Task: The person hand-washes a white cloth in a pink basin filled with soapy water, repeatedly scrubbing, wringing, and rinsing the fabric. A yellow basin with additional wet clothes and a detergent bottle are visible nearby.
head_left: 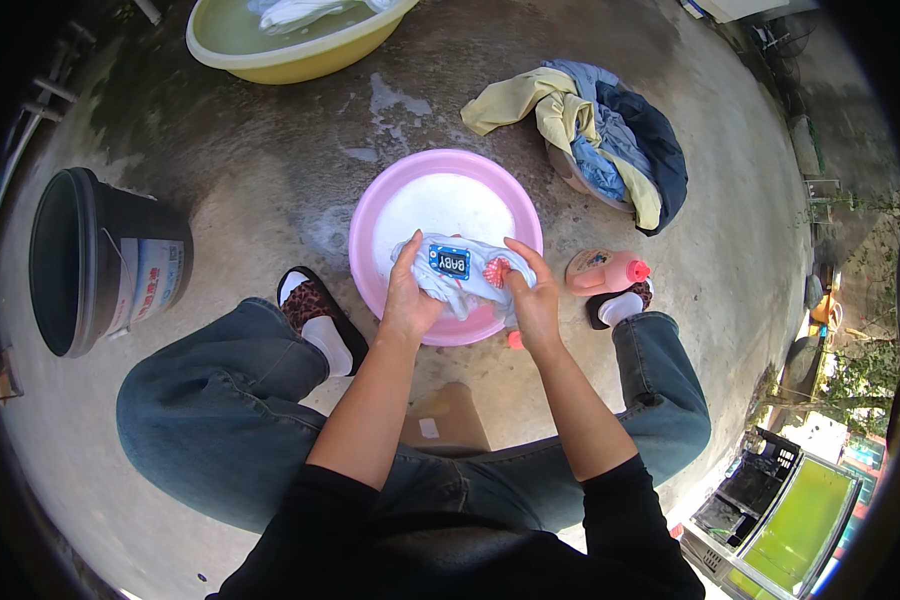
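Between my two hands is a wet white garment (461, 289) with a blue printed patch and a red patterned patch. My left hand (410, 296) grips its left end, and my right hand (534, 300) grips the right end, thumb by the red patch. The garment is over the near half of a pink plastic basin (369, 187), which holds white suds (442, 206). Just right of the basin stands a pink detergent bottle (601, 271) with a red cap. A small red cap-like piece (515, 340) lies near the basin's lower right rim.
A black bucket (112, 255) lies or stands at the left. A yellow tub (307, 66) with water and white cloth is at the top. A basin heaped with clothes (607, 135) is at the upper right. A cardboard-coloured box or stool (450, 416) is between my legs.
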Available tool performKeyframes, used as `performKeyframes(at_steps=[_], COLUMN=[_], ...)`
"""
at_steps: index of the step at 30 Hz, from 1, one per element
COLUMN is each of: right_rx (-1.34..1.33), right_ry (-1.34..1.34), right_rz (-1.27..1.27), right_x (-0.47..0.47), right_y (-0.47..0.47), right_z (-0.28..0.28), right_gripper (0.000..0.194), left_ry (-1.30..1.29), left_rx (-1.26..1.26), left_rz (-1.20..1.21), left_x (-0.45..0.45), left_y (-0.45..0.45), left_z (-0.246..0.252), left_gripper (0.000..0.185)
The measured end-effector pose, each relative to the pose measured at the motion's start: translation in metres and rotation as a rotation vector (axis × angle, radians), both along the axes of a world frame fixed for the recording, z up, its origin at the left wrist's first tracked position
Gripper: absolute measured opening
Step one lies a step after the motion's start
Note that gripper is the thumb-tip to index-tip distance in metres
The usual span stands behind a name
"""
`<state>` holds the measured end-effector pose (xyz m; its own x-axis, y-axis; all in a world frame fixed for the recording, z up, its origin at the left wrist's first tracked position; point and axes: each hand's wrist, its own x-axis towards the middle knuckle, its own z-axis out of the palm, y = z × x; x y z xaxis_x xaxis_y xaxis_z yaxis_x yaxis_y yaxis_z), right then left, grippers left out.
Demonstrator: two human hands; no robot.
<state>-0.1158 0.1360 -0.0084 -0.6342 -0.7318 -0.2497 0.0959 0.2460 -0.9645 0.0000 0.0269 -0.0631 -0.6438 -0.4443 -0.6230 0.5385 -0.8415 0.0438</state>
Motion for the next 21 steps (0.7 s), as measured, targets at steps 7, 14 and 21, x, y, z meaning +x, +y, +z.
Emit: performKeyframes(at_steps=[7, 14, 21], right_rx=[-0.164, 0.506, 0.703], right_ry=[0.920, 0.483, 0.456], right_rz=[0.313, -0.085, -0.025], right_x=[0.063, 0.048, 0.032], right_y=[-0.035, -0.050, -0.065], right_z=[0.025, 0.001, 0.003], right_gripper=[0.026, 0.035, 0.020], left_ry=[-0.065, -0.272, -0.326], left_rx=[0.032, 0.013, 0.269], left_rz=[-0.153, -0.195, -0.264], left_x=[-0.016, -0.019, -0.022], left_y=[0.029, 0.032, 0.032], left_z=[-0.020, -0.017, 0.000], left_gripper=[0.033, 0.060, 0.034])
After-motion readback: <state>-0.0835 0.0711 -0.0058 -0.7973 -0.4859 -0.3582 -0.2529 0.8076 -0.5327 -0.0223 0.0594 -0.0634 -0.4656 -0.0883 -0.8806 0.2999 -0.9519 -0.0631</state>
